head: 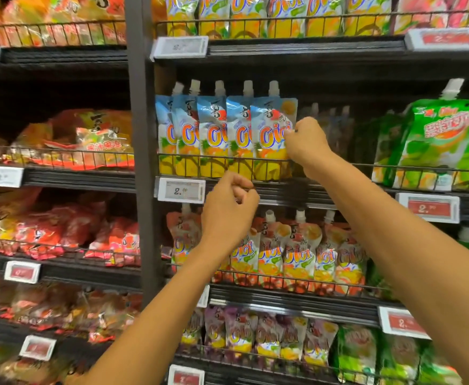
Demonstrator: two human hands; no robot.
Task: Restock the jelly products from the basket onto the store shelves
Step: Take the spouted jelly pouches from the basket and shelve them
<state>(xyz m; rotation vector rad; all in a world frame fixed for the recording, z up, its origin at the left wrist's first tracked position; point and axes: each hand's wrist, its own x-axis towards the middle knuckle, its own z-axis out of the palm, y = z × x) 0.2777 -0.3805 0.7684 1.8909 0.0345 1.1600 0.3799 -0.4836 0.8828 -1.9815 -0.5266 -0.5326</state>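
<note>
**Right hand on the end pouch, left hand curled below**

Five blue-topped jelly pouches stood upright in a row (200, 134) on the middle shelf (288, 191). Their white caps pointed up, and a wire rail (200, 157) ran in front of them. The right hand (307, 140) reached up to the end pouch (269, 151) at the right of that row. It pinched the pouch's right edge, fingers curled onto the foil beside the printed logo. The end pouch stood inside the rail, touching its neighbour. To its right the shelf ran back dark, with a few dim pouches deeper in.

The left hand (229, 209) hung lower, in front of the shelf's front edge and just right of a white price tag (181, 189). Its fingers were curled in toward the palm and nothing showed in them. Whether the fingertips touched the rail could not be told.

Green pouches (436, 140) filled the right end of the same shelf. On the shelf below stood orange pouches (297, 251), partly behind the left wrist, and purple pouches (241, 332) stood a shelf lower still. A dark post (141, 162) split the bay from the shelves on the left, which held red bags (47, 234).
</note>
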